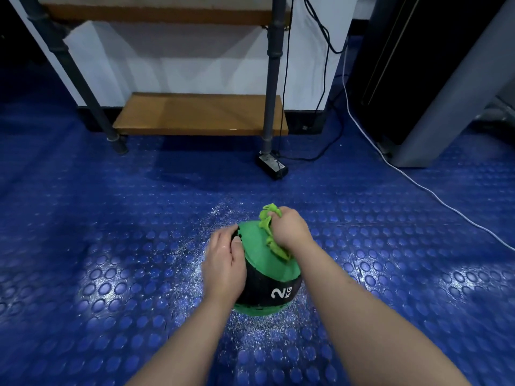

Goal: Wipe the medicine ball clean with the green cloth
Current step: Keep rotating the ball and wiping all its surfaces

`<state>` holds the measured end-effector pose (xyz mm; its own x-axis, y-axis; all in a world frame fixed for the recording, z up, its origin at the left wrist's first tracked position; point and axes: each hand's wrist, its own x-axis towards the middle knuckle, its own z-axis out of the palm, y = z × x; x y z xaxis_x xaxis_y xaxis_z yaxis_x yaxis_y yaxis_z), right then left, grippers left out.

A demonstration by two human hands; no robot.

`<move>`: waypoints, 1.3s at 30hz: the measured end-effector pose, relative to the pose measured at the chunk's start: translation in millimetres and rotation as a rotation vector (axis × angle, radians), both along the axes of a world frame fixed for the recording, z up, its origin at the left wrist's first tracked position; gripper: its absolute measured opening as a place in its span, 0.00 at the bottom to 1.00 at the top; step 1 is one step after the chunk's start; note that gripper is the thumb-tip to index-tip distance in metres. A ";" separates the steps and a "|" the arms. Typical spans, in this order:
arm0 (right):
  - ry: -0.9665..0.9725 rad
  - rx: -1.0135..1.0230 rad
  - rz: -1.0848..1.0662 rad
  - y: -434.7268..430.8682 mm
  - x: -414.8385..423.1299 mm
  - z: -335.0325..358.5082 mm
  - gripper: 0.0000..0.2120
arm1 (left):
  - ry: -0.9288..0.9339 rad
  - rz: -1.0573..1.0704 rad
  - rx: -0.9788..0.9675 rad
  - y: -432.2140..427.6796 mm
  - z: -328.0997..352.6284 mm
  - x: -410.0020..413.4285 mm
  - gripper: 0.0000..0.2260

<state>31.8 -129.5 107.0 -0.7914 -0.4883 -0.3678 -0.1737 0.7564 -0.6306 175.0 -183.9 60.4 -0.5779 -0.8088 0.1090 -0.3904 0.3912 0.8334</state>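
Only one view here: a wide-angle camera worn on the person's head, facing forward and steeply down. It sits close over the round green-and-black medicine ball [267, 268], low in the middle, on the blue studded rubber floor [111, 246]. Farther off, the wooden shelf rack with grey metal posts [195, 114] fills the top.

A round green-and-black medicine ball [267, 270] marked "2 KG" in white sits on a blue rubber floor with raised round studs [390, 246], ringed by a scatter of pale specks. The left hand [224, 264] lies flat against the ball's left side, thumb on top. The right hand [291, 228] grips a crumpled bright-green cloth [271, 232] against the ball's upper right — folds bulge out between its fingers. Behind stands a dark pipe-framed rack with wooden shelves [195, 114]; black and white cables [418, 185] trail across the floor.
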 end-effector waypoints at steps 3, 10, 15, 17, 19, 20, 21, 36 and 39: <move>-0.053 0.008 -0.044 1.5 -11.4 -6.5 0.12 | -0.001 -0.011 -0.001 0.2 -0.6 -2.9 0.21; -0.766 -0.806 -0.609 39.4 4.2 -11.8 0.08 | 0.026 -0.107 0.471 -39.0 2.6 18.1 0.14; -0.723 -0.947 -0.757 77.9 8.6 -7.5 0.10 | 0.041 0.061 0.642 -45.0 13.9 15.6 0.18; -0.606 -0.933 -0.742 81.2 14.9 -2.3 0.11 | 0.091 0.206 0.609 -23.7 11.6 17.9 0.18; -0.435 -0.879 -0.661 76.7 23.8 -0.9 0.10 | 0.052 0.273 0.459 -7.8 10.1 20.8 0.18; -0.315 -0.828 -0.582 73.1 29.4 -2.6 0.09 | 0.031 0.278 0.400 -2.9 10.8 20.2 0.18; -0.172 -0.760 -0.465 69.0 37.1 -4.4 0.09 | 0.002 0.270 0.355 0.0 10.4 18.2 0.18; 0.098 -0.223 -0.183 58.2 59.3 -13.5 0.17 | -0.014 0.146 0.008 27.8 -0.7 21.0 0.24; 0.325 -0.337 -0.065 55.3 86.9 -15.9 0.18 | -0.067 0.166 0.072 13.7 1.7 13.6 0.20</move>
